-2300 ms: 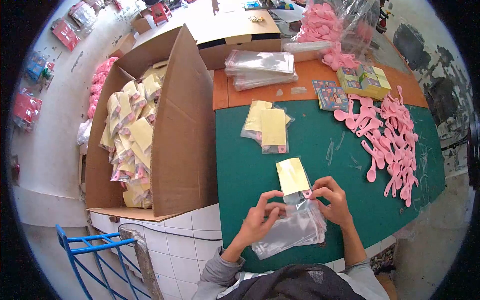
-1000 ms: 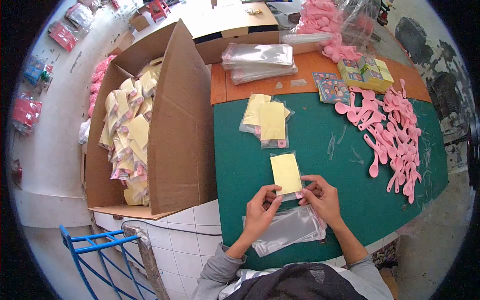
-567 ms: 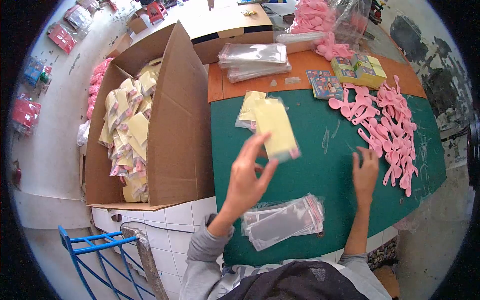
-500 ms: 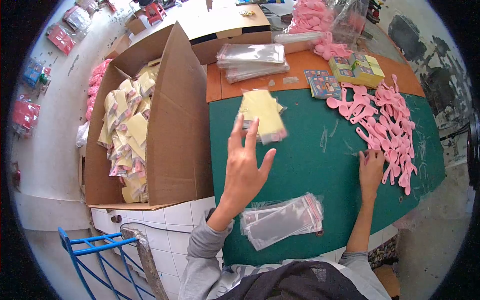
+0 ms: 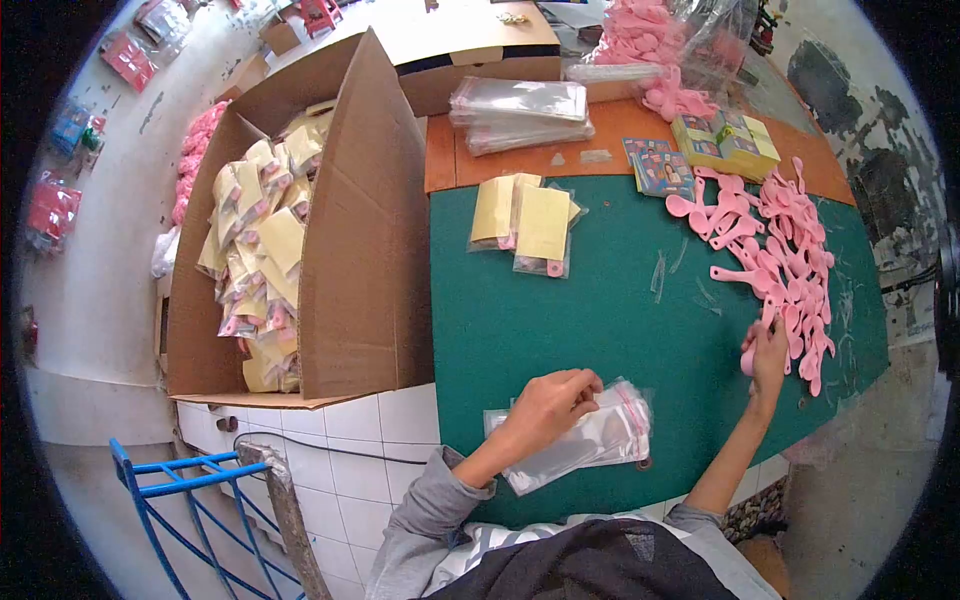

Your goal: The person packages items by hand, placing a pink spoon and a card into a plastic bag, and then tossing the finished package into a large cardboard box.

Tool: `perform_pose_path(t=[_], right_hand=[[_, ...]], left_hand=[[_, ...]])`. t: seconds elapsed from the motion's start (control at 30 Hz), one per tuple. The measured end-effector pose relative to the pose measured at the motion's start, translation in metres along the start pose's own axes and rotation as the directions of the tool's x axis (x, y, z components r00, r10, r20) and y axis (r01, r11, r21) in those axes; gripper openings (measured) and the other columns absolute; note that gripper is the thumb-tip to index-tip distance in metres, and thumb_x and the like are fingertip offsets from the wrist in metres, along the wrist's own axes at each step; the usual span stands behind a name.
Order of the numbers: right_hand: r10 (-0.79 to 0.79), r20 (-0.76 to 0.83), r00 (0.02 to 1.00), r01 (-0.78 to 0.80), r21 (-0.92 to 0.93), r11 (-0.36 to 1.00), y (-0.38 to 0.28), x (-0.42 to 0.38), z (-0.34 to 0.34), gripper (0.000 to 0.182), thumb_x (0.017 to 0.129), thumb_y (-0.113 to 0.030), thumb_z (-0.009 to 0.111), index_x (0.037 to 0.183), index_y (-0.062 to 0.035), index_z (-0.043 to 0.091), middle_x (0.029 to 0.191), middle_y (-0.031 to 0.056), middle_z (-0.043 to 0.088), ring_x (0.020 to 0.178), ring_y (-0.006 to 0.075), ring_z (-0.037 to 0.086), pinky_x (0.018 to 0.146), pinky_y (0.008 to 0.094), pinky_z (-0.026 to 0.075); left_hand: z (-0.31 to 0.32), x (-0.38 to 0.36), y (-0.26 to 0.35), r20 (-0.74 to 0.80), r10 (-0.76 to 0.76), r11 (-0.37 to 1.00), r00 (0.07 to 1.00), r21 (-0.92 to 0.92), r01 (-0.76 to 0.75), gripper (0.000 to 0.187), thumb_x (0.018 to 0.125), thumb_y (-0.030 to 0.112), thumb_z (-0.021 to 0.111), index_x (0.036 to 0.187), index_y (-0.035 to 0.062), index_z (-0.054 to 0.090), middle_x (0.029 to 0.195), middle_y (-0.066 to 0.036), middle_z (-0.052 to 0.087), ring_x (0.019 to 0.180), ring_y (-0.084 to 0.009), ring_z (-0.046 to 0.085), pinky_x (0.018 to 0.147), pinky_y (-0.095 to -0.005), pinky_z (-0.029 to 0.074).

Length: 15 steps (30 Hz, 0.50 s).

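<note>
My left hand [image 5: 550, 408] is over the stack of clear plastic bags [image 5: 580, 445] at the table's near edge, its fingers pinched together; whether a bag is between them is too small to tell. At the left edge of the pink spoon pile [image 5: 795, 270], my right hand [image 5: 766, 355] is closed on a pink spoon [image 5: 748, 360], whose rounded end sticks out on the left. Several packed bags with yellow cards [image 5: 543, 225] lie at the far left of the green table top [image 5: 600, 320]. Blue printed cards [image 5: 662, 172] lie beyond the spoons.
A tall cardboard box [image 5: 365, 240] full of packed bags stands left of the table. More clear bags [image 5: 520, 105] and card stacks [image 5: 725, 140] lie on the orange strip [image 5: 610, 172]. A blue metal frame [image 5: 190, 480] is at the lower left.
My left hand has moved from the packed bags down to the clear bags and its fingers have closed. The thrown packet now lies flat. My right hand has shifted slightly right, with a spoon now showing.
</note>
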State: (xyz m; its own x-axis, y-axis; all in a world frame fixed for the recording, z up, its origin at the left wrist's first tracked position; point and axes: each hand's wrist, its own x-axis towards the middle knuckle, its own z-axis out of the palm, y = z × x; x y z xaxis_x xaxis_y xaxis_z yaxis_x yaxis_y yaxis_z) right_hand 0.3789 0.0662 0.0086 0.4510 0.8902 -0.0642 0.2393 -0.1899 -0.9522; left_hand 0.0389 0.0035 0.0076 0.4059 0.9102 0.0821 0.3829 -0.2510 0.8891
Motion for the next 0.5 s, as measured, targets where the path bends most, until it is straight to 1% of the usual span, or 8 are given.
perform_pose_path(t=[0.07, 0.17, 0.23, 0.27, 0.37, 0.43, 0.47, 0.5], right_hand=[[0.095, -0.035, 0.995, -0.088, 0.173, 0.981, -0.021, -0.012, 0.009, 0.018, 0.093, -0.020, 0.052, 0.104, -0.0059, 0.048, 0.058, -0.0026, 0.041, 0.045, 0.0048, 0.038, 0.042, 0.0208, 0.034], [0.026, 0.053, 0.998, -0.044, 0.370, 0.928, -0.027, -0.031, 0.014, 0.027, 0.096, -0.031, 0.046, 0.099, -0.0044, 0.050, 0.056, -0.0022, 0.042, 0.043, 0.0051, 0.038, 0.041, 0.0209, 0.034], [-0.108, 0.284, 0.953, -0.051, 0.501, 0.864, -0.033, -0.047, 0.023, 0.036, 0.096, -0.038, 0.040, 0.094, -0.0037, 0.052, 0.057, -0.0008, 0.042, 0.046, 0.0076, 0.042, 0.047, 0.0234, 0.038], [-0.184, 0.383, 0.905, -0.069, 0.560, 0.826, -0.040, -0.055, 0.030, 0.041, 0.097, -0.041, 0.037, 0.091, -0.0033, 0.053, 0.058, -0.0001, 0.043, 0.047, 0.0088, 0.044, 0.049, 0.0247, 0.040], [-0.249, 0.238, 0.939, 0.178, 0.283, 0.942, -0.067, -0.084, 0.067, 0.052, 0.097, -0.046, 0.032, 0.084, -0.0014, 0.055, 0.063, 0.0031, 0.048, 0.055, 0.0132, 0.047, 0.064, 0.0297, 0.042], [-0.283, 0.349, 0.894, 0.277, 0.067, 0.958, -0.072, -0.091, 0.070, 0.053, 0.097, -0.045, 0.033, 0.084, 0.0002, 0.057, 0.070, 0.0054, 0.053, 0.064, 0.0157, 0.050, 0.075, 0.0315, 0.040], [-0.229, 0.413, 0.882, 0.254, -0.007, 0.967, -0.078, -0.096, 0.072, 0.047, 0.097, -0.039, 0.037, 0.086, 0.0009, 0.058, 0.074, 0.0040, 0.055, 0.065, 0.0131, 0.049, 0.068, 0.0284, 0.039], [-0.102, 0.472, 0.876, 0.208, -0.177, 0.962, -0.088, -0.100, 0.074, 0.034, 0.096, -0.029, 0.044, 0.086, 0.0001, 0.058, 0.074, 0.0021, 0.056, 0.065, 0.0107, 0.049, 0.062, 0.0271, 0.040]], left_hand=[[-0.003, 0.000, 0.003, 0.022, -0.037, 0.998, 0.999, -0.060, 0.038, 0.018, 0.077, 0.010, 0.067, 0.090, 0.0019, 0.057, 0.082, -0.012, 0.064, 0.075, -0.0254, 0.065, 0.064, -0.0331, 0.051], [-0.007, -0.001, 0.003, 0.052, -0.051, 0.994, 0.997, -0.091, 0.056, 0.017, 0.079, 0.008, 0.066, 0.091, 0.0014, 0.056, 0.087, -0.012, 0.066, 0.077, -0.0222, 0.066, 0.066, -0.0309, 0.052], [-0.006, -0.001, 0.000, 0.026, -0.013, 0.983, 1.000, -0.183, 0.018, 0.015, 0.081, 0.007, 0.065, 0.091, 0.0008, 0.055, 0.088, -0.011, 0.067, 0.079, -0.0194, 0.066, 0.068, -0.0298, 0.052], [-0.006, -0.001, -0.002, 0.058, -0.062, 0.948, 0.996, -0.310, 0.077, 0.015, 0.082, 0.007, 0.065, 0.091, 0.0008, 0.054, 0.088, -0.011, 0.067, 0.080, -0.0183, 0.066, 0.069, -0.0292, 0.052], [-0.008, -0.004, -0.007, 0.172, -0.171, 0.761, 0.970, -0.602, 0.242, 0.017, 0.084, 0.006, 0.065, 0.093, 0.0011, 0.051, 0.088, -0.010, 0.066, 0.085, -0.0156, 0.065, 0.074, -0.0274, 0.051], [-0.012, -0.003, -0.009, 0.248, -0.207, 0.623, 0.947, -0.713, 0.323, 0.020, 0.083, 0.006, 0.065, 0.095, 0.0019, 0.050, 0.089, -0.010, 0.066, 0.087, -0.0149, 0.064, 0.076, -0.0266, 0.050], [-0.013, -0.002, -0.008, 0.259, -0.228, 0.615, 0.938, -0.709, 0.345, 0.021, 0.082, 0.005, 0.066, 0.096, 0.0024, 0.049, 0.088, -0.010, 0.066, 0.087, -0.0144, 0.064, 0.077, -0.0263, 0.050], [-0.015, -0.002, -0.006, 0.271, -0.250, 0.606, 0.929, -0.704, 0.369, 0.023, 0.082, 0.005, 0.067, 0.096, 0.0030, 0.049, 0.088, -0.010, 0.066, 0.087, -0.0139, 0.063, 0.077, -0.0260, 0.049]])
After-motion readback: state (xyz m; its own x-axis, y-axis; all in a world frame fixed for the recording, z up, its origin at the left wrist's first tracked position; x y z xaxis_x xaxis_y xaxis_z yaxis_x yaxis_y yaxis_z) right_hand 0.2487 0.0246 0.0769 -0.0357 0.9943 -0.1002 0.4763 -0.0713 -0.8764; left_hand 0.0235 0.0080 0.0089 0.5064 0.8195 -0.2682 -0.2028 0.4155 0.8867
